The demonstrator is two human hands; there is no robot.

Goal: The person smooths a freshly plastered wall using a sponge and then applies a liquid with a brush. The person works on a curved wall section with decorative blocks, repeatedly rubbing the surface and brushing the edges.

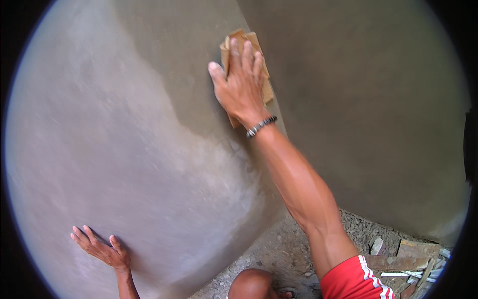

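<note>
Right hand [241,87]: laid over folded brown pad [267,89], fingers extended, thumb clear.
Pad: against grey wall [114,164], beside the corner [281,117].
Pressure: flat and even seems advisable.
Left hand [107,251]: fingers spread; wall contact unconfirmed from this angle.
Wall surface: patchy, dark and pale.
Floor [284,239]: rubble, wood scraps [398,263].

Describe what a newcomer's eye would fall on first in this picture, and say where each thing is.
First, the right hand at upper centre, laid over folded brown paper near where two grey walls meet. Next, the bright red, white-striped sleeve at the lower edge, right of centre. Then the left hand, fingers apart, at lower left.
</note>
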